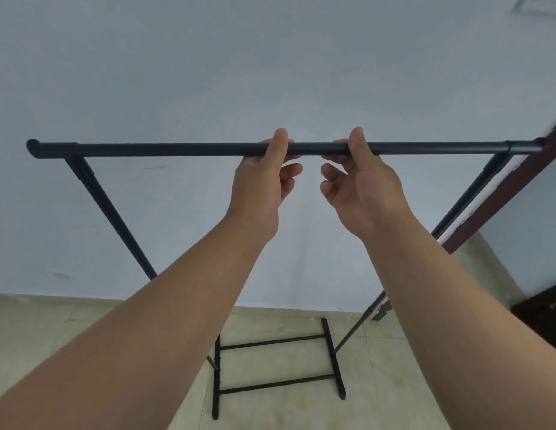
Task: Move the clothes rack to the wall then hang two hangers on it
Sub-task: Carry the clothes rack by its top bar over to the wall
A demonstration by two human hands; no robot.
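Clothes rack [189,148] near wall [270,72]; left hand [264,181] and right hand [360,184] pinching top bar loosely, lower fingers uncurled. Likely to slip or tip.

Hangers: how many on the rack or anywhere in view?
0. The top bar carries only the left hand and right hand; the floor shows none. Some may lie out of view.

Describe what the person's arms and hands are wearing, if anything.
Nothing is worn. The left hand and right hand are bare: no gloves, rings or other jewellery show on the visible sides. Both forearms are bare to the picture's edge, with no sleeve, watch or wristband in view.
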